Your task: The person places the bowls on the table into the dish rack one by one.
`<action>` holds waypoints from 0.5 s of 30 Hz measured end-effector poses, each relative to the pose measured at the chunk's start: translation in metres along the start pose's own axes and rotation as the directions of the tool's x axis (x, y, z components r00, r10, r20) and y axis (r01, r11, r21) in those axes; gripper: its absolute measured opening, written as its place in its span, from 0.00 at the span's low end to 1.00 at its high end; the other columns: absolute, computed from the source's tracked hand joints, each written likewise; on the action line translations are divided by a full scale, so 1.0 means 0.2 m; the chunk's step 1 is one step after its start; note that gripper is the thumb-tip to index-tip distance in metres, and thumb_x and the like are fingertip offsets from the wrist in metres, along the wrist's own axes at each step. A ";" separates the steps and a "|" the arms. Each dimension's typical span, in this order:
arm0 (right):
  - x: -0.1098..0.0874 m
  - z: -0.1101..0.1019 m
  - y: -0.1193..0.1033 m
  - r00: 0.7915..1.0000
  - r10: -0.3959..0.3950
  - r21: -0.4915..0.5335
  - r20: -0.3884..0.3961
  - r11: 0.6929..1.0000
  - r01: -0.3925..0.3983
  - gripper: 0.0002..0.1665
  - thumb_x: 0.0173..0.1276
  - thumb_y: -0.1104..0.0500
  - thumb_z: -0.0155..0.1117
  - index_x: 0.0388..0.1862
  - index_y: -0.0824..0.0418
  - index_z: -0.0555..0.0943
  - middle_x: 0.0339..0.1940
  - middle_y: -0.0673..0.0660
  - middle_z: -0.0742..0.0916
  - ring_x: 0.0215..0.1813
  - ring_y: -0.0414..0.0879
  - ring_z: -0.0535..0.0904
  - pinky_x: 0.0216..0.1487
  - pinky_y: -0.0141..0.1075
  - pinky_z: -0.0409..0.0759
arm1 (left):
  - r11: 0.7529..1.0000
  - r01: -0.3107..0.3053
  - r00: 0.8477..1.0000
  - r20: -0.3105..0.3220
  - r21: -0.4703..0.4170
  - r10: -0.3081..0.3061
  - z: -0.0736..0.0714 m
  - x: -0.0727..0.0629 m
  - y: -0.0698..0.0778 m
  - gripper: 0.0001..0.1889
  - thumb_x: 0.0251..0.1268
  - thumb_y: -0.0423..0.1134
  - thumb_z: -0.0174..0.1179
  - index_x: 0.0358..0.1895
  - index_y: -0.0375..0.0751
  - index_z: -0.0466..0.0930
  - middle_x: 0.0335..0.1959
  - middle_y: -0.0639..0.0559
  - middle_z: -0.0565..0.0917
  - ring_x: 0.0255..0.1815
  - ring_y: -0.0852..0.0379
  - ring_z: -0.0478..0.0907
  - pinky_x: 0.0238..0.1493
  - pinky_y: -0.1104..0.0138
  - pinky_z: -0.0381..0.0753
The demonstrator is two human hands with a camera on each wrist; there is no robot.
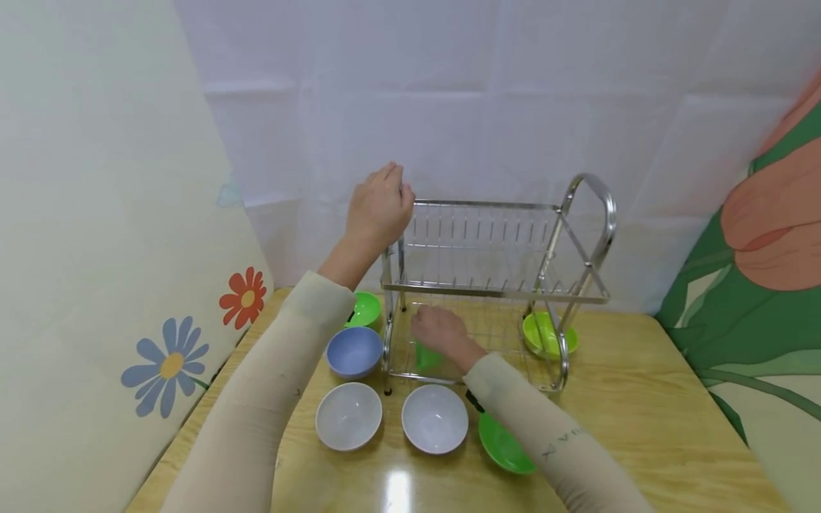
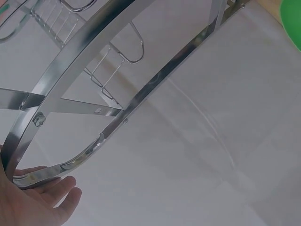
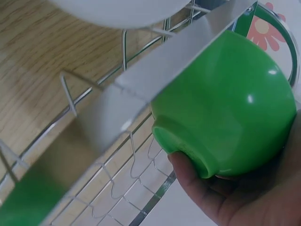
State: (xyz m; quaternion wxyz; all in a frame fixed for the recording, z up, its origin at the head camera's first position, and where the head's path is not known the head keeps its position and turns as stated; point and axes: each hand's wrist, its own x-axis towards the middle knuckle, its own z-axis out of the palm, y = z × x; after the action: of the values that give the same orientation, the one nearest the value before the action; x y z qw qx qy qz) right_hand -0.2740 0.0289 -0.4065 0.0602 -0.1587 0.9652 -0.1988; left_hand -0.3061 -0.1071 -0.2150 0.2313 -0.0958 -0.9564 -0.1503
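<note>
A two-tier metal dish rack (image 1: 487, 292) stands on the wooden table. My left hand (image 1: 380, 206) is at its top left corner; in the left wrist view the fingers curl round the bend of the rack's curved end frame (image 2: 51, 174). My right hand (image 1: 442, 331) reaches under the upper tier and grips a green bowl (image 3: 230, 103), with the thumb at the bowl's foot ring. That bowl is tipped on its side over the lower wire tier, near its left end. In the head view my hand hides most of it.
Left of the rack are a small green bowl (image 1: 365, 310) and a blue bowl (image 1: 355, 352). In front stand a white bowl (image 1: 349, 417), a second white bowl (image 1: 435, 419) and a green bowl (image 1: 507, 445) partly under my right sleeve. A yellow-green bowl (image 1: 545, 335) sits at the rack's right end.
</note>
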 end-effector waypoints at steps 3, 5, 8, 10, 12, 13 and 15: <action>0.00 0.01 -0.01 1.000 -0.008 -0.050 0.001 0.999 0.008 0.20 0.80 0.51 0.40 0.36 0.59 0.76 0.25 0.53 0.79 0.25 0.45 0.74 0.23 0.36 0.75 | 1.000 -0.001 1.000 -0.008 -0.003 0.001 0.00 -0.01 0.00 0.28 0.80 0.46 0.35 0.76 0.39 0.62 0.78 0.46 0.64 0.78 0.46 0.61 0.74 0.49 0.66; 0.00 0.01 -0.02 1.000 -0.027 -0.113 0.001 0.993 0.027 0.19 0.80 0.53 0.41 0.36 0.60 0.76 0.25 0.53 0.78 0.24 0.45 0.72 0.21 0.34 0.74 | 1.000 -0.002 1.000 -0.011 -0.004 0.002 0.00 -0.01 0.00 0.28 0.80 0.46 0.35 0.76 0.39 0.62 0.78 0.47 0.64 0.78 0.47 0.61 0.74 0.50 0.66; -0.01 0.01 -0.02 0.998 -0.063 -0.193 0.011 0.979 0.064 0.17 0.80 0.54 0.43 0.37 0.61 0.77 0.26 0.53 0.77 0.24 0.44 0.71 0.20 0.33 0.73 | 1.000 -0.002 1.000 -0.011 -0.002 0.002 0.00 -0.02 0.00 0.28 0.80 0.45 0.34 0.76 0.39 0.62 0.78 0.47 0.64 0.78 0.47 0.61 0.74 0.50 0.67; -0.01 0.01 -0.02 0.995 -0.097 -0.258 0.025 0.961 0.101 0.16 0.80 0.55 0.44 0.38 0.61 0.78 0.28 0.53 0.77 0.24 0.43 0.70 0.20 0.32 0.72 | 1.000 -0.002 1.000 -0.010 0.006 0.003 0.00 -0.02 0.00 0.28 0.80 0.46 0.34 0.76 0.39 0.62 0.78 0.47 0.64 0.78 0.47 0.61 0.74 0.50 0.67; -0.01 0.01 -0.02 0.990 -0.138 -0.334 0.041 0.931 0.144 0.16 0.79 0.56 0.45 0.41 0.62 0.79 0.29 0.53 0.77 0.24 0.43 0.69 0.20 0.32 0.71 | 1.000 -0.001 1.000 -0.007 0.015 0.001 0.00 -0.03 0.00 0.28 0.80 0.46 0.33 0.76 0.39 0.62 0.78 0.47 0.64 0.79 0.48 0.61 0.74 0.50 0.67; -0.01 0.01 -0.02 0.985 -0.162 -0.381 0.051 0.909 0.169 0.16 0.79 0.56 0.45 0.43 0.63 0.79 0.30 0.53 0.77 0.24 0.43 0.69 0.20 0.31 0.71 | 1.000 -0.001 1.000 -0.006 0.018 0.002 0.00 -0.03 0.00 0.28 0.80 0.46 0.33 0.76 0.40 0.62 0.78 0.47 0.64 0.79 0.48 0.61 0.74 0.50 0.67; -0.01 0.02 -0.03 0.983 -0.174 -0.408 0.059 0.895 0.182 0.16 0.80 0.56 0.44 0.46 0.63 0.79 0.30 0.53 0.76 0.24 0.43 0.68 0.19 0.31 0.70 | 1.000 -0.003 1.000 -0.005 0.022 0.003 0.00 -0.03 0.00 0.28 0.79 0.46 0.33 0.76 0.40 0.62 0.78 0.48 0.63 0.79 0.48 0.61 0.74 0.50 0.67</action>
State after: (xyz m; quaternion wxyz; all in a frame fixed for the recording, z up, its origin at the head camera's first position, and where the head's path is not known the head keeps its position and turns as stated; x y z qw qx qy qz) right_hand -0.2692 0.0237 -0.4073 0.0170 -0.2574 0.9661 0.0059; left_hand -0.3011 -0.1087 -0.2175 0.2349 -0.0942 -0.9573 -0.1397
